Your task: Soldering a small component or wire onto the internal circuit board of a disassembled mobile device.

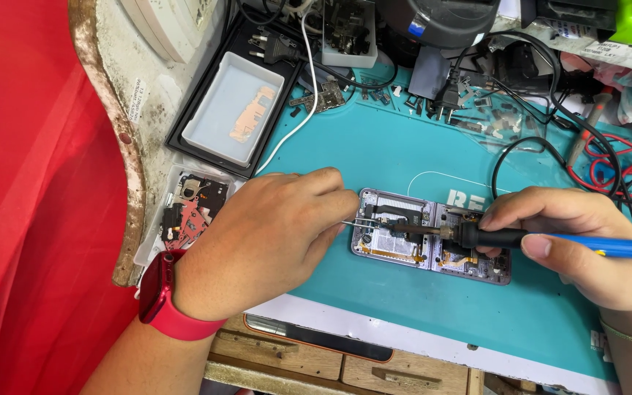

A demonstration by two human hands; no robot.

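Observation:
An opened phone (431,235) with its circuit boards bare lies on the teal work mat (374,146). My left hand (268,234), with a red watch on the wrist, pinches thin metal tweezers (356,222) whose tips touch the phone's left end. My right hand (587,241) grips a soldering iron (521,238) with a blue and black handle. Its metal tip rests on the board near the phone's middle.
A black tray (213,143) holding a white phone panel lies at the back left. Below it a clear tray (188,208) has small parts. Cables, a plug and tools crowd the mat's far edge. Red wires (627,175) coil at the right. A wooden bench edge runs in front.

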